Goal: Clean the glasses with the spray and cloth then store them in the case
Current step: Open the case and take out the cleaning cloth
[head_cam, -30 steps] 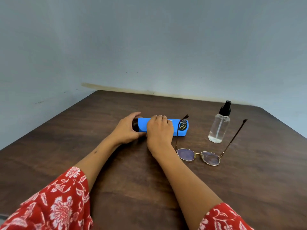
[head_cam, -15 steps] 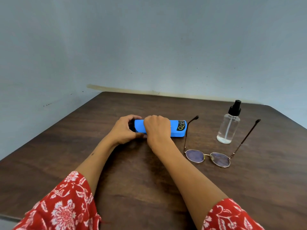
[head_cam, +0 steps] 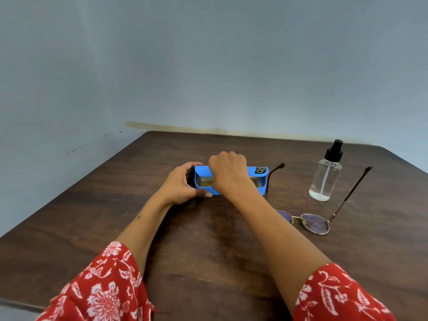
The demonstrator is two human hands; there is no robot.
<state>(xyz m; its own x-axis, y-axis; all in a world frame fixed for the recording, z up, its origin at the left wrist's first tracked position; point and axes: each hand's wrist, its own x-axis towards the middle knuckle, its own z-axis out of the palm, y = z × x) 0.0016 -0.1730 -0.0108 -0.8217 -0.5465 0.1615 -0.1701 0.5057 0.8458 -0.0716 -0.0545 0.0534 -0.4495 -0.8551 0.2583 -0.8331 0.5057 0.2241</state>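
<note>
Head view, left hand: my left hand (head_cam: 183, 184) curls round the left end of the case (head_cam: 260, 179), thumb along its near bottom edge; I judge it pins the base so the lid can swing.
Head view, right hand: my right hand (head_cam: 228, 173) grips over the top of the lid at mid-length, fingers hidden behind it; the lid stands part-raised.
Case: bright blue, smooth hard shell, boxy with rounded corners, a black label at its right end; a pale lining shows through the gap.
Cloth: I cannot pick it out; it may be inside the case.
Glasses: the glasses (head_cam: 310, 222) lie near the case on the right, lenses toward me, both arms unfolded and pointing away; thin gold wire rims, tinted round lenses, dark slim arms.
Spray: the spray bottle (head_cam: 325, 179) stands upright between the arms, clear plastic, black pump, a little liquid.
Counter: the counter (head_cam: 208, 262) is dark wood grain, matte.
</note>
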